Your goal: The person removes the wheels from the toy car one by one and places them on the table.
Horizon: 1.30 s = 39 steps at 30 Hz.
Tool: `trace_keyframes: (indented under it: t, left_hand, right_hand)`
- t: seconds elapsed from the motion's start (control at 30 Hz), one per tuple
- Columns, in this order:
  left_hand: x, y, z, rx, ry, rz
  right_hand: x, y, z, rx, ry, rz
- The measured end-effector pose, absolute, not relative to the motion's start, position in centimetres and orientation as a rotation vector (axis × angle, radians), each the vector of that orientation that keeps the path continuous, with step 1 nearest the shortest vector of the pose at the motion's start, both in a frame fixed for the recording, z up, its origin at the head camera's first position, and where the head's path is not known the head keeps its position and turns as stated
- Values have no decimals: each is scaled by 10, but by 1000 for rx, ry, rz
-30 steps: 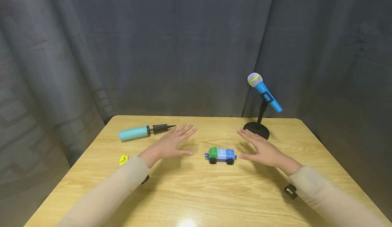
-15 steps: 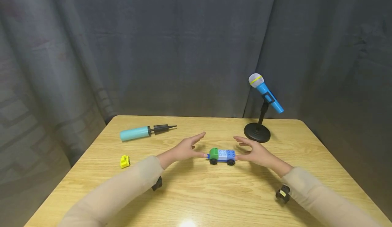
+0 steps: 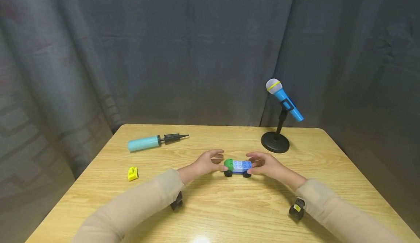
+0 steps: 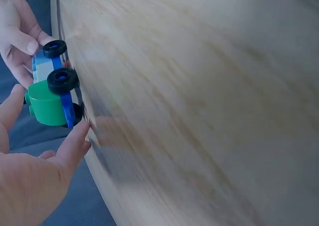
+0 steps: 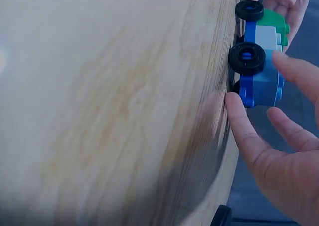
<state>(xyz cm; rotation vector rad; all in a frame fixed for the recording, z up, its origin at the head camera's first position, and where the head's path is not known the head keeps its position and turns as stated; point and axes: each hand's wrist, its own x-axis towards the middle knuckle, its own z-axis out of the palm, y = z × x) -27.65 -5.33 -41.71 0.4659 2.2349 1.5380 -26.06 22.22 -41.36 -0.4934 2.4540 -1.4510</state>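
A toy car of building bricks [image 3: 237, 165], with green, pale blue and blue bricks and black wheels, stands on the table between both hands. My left hand [image 3: 205, 164] is at its green end [image 4: 46, 104]; in the left wrist view the fingers spread around that end without closing on it. The thumb overlaps the green brick in the head view. My right hand [image 3: 269, 165] surrounds the blue end [image 5: 266, 79]. Its thumb lies over the blue brick, and the other fingers are loosely bent behind and beside it.
A turquoise hand pump [image 3: 144, 143] lies at the back left of the wooden table [image 3: 210, 206]. Nearer, on the left, is a small yellow piece [image 3: 132, 173]. A blue toy microphone [image 3: 284, 100] stands on a black stand [image 3: 275, 142] at the back right, before a grey curtain [image 3: 197, 53].
Both hands have come down and inward from either side to the toy car's ends, their fingers bending more. The car has stayed in about the same place.
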Motion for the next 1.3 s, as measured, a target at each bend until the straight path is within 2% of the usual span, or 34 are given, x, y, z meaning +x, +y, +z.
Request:
trace_keyframes:
  t: [0.5,1.3]
  left_hand:
    - [-276,-48,-425,474,2294,1525]
    - [-283,-43,-393,626,2466,1330]
  right_hand:
    - [-260,209,-416,-302,2442,-1491]
    - [-267,188,-368,-438,2379,-1451]
